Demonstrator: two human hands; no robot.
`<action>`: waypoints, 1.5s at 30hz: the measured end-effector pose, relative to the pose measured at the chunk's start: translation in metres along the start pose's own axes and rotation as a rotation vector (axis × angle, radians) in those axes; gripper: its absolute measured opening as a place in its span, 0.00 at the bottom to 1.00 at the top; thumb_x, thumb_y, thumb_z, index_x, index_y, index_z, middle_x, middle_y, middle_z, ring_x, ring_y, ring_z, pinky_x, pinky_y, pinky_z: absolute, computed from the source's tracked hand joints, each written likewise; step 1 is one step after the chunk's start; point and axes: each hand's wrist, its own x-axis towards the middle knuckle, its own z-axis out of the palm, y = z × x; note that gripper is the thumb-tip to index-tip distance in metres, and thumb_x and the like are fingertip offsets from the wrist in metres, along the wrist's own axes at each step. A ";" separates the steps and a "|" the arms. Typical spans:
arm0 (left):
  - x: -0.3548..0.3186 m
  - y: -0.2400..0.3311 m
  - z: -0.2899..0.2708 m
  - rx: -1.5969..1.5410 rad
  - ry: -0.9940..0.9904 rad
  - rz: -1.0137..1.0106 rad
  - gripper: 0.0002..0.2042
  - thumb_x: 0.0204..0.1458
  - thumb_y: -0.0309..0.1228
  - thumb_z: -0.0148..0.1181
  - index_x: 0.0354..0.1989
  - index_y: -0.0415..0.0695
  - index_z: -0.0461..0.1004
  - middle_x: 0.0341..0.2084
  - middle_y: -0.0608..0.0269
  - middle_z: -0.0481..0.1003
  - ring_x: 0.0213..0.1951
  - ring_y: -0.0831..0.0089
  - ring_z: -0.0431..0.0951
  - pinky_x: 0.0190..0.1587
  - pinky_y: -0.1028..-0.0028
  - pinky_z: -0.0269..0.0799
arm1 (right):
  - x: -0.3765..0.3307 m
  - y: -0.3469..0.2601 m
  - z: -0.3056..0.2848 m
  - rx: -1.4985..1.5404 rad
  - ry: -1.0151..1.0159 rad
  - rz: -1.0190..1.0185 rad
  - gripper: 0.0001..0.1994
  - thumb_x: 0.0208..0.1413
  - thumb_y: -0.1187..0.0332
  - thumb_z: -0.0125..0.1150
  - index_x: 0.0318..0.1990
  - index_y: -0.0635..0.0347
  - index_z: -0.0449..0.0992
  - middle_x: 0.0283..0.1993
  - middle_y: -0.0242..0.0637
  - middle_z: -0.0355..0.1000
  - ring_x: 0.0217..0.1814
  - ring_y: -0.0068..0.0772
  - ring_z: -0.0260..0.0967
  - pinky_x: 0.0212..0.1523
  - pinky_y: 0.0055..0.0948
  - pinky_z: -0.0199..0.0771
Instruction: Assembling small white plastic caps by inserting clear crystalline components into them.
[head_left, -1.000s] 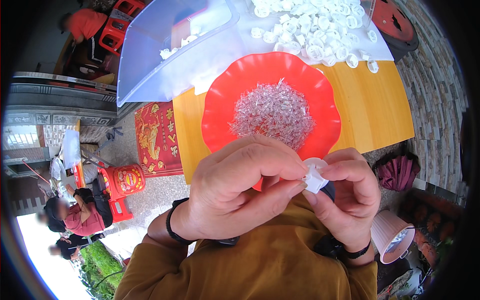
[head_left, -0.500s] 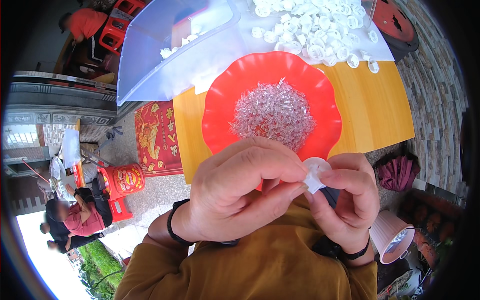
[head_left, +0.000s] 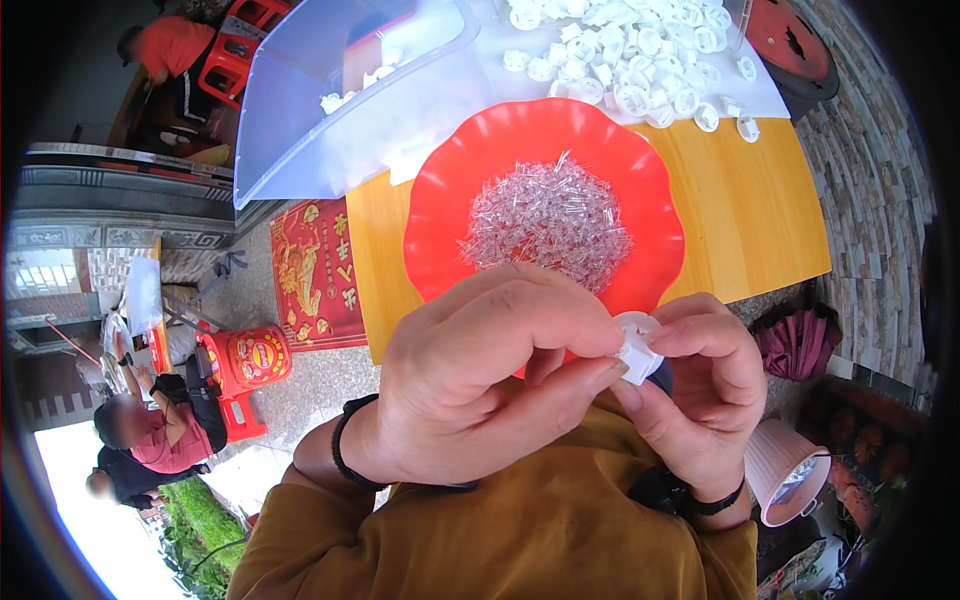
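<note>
- The left hand [head_left: 480, 385] is curling over in the lower middle of the view, its fingertips pressing on a small white plastic cap [head_left: 636, 348] from the 9 o'clock side.
- The right hand [head_left: 700, 395] is pinching the same cap from the 3 o'clock side, thumb and forefinger closing round its rim, so both hands are gripping it together.
- The cap is sitting between the two hands, raised above the near edge of the worktop; it is looking round, white and partly hidden by the fingers, so its inner side cannot be made out.
- At 12 o'clock from the hands, a red scalloped plate [head_left: 440, 215] is resting on the yellow worktop [head_left: 745, 215], carrying a heap of small clear plastic pieces [head_left: 548, 215].
- The left knuckles are covering the plate's near rim.
- Further out at 12 o'clock, a spread of white caps [head_left: 640, 60] is lying on a white sheet.
- At 11 o'clock a clear plastic tub [head_left: 340, 120] is tilting over the worktop's corner.
- At 4 o'clock a pink ribbed cup [head_left: 775, 465] is standing low beside the right wrist.
- At 8 o'clock, well apart, another person [head_left: 150, 430] is sitting near a red stool [head_left: 250, 360].
</note>
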 end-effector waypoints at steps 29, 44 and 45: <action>-0.002 0.000 -0.001 0.082 -0.015 0.022 0.13 0.39 0.10 0.57 0.35 0.34 0.70 0.31 0.51 0.73 0.32 0.72 0.74 0.34 0.78 0.69 | 0.001 -0.002 -0.005 -0.249 -0.031 -0.106 0.19 0.38 0.84 0.62 0.41 0.61 0.71 0.35 0.40 0.69 0.31 0.31 0.68 0.32 0.23 0.67; -0.003 -0.003 0.003 0.146 0.029 0.124 0.13 0.40 0.10 0.56 0.35 0.35 0.70 0.31 0.51 0.73 0.31 0.72 0.75 0.32 0.78 0.70 | -0.001 -0.003 -0.001 -0.220 0.003 -0.084 0.18 0.37 0.85 0.62 0.39 0.65 0.71 0.35 0.44 0.72 0.34 0.34 0.72 0.33 0.24 0.70; -0.003 -0.003 0.003 0.143 0.027 0.122 0.13 0.39 0.11 0.56 0.35 0.35 0.70 0.31 0.51 0.73 0.31 0.71 0.75 0.31 0.78 0.70 | -0.001 -0.004 -0.001 -0.214 0.001 -0.085 0.17 0.37 0.86 0.62 0.39 0.65 0.71 0.35 0.43 0.72 0.34 0.34 0.72 0.33 0.24 0.70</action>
